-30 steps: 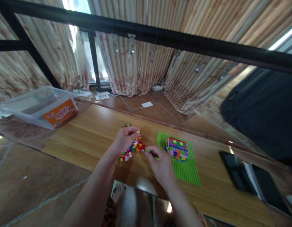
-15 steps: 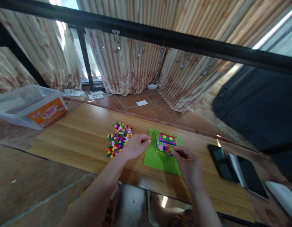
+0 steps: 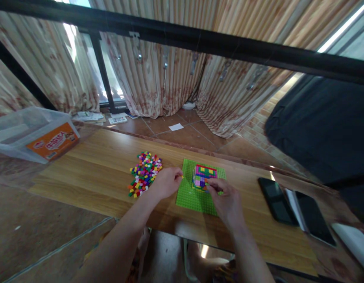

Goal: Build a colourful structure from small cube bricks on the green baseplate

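Note:
On a green baseplate (image 3: 189, 201) stands a small boxy build of toy bricks (image 3: 200, 181), with pink, purple, orange, blue, red and yellow pieces. My left hand (image 3: 167, 182) hovers by the plate's left edge, its fingers pinched on a small yellow brick (image 3: 182, 177). The fingertips of my right hand (image 3: 227, 198) are closed together at the front right of the build and cover part of it. Whether a loose brick sits between them is hidden. Left of my left hand lies a pile of loose coloured bricks (image 3: 146, 171).
A clear plastic bin (image 3: 37, 118) with an orange label stands at the table's left end. Dark tablets or phones (image 3: 278, 202) lie to the right on the wooden table (image 3: 96, 173), with a white object (image 3: 351, 243) beyond. A dark bar (image 3: 182, 35) crosses above.
My right hand has shifted slightly left along the front of the build, covering more of its orange part. My left hand still pinches the yellow brick. The view has shifted a little.

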{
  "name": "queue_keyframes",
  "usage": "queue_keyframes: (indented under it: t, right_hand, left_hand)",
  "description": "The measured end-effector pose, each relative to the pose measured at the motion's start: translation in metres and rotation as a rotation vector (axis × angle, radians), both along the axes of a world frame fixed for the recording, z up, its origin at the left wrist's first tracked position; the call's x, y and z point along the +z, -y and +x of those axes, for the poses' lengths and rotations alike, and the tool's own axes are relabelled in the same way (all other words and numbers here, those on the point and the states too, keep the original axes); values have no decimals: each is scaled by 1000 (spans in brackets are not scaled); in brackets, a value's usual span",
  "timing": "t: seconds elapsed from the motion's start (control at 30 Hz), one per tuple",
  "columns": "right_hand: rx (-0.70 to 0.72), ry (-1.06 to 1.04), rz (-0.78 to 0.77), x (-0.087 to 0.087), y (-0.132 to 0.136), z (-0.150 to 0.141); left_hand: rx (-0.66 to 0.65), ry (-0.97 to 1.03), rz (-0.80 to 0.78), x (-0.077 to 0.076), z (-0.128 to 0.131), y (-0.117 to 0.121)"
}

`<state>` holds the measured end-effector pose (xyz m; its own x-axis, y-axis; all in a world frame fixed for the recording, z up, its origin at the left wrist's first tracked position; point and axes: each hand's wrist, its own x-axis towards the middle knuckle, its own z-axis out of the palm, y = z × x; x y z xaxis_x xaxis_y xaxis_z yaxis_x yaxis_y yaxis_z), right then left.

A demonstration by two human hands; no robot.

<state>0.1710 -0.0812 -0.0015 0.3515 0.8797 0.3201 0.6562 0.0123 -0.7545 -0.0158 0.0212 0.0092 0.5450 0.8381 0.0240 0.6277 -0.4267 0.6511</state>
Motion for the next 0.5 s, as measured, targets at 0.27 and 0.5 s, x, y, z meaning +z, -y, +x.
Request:
queue_keyframes:
  t: [0.27, 0.5]
  right_hand:
    - [-30, 14, 37, -5, -2, 3]
    - [-97, -19, 26, -3, 2, 4]
  left_hand:
    - [34, -96, 48, 2, -5, 1]
    - [53, -235, 87, 0, -6, 2]
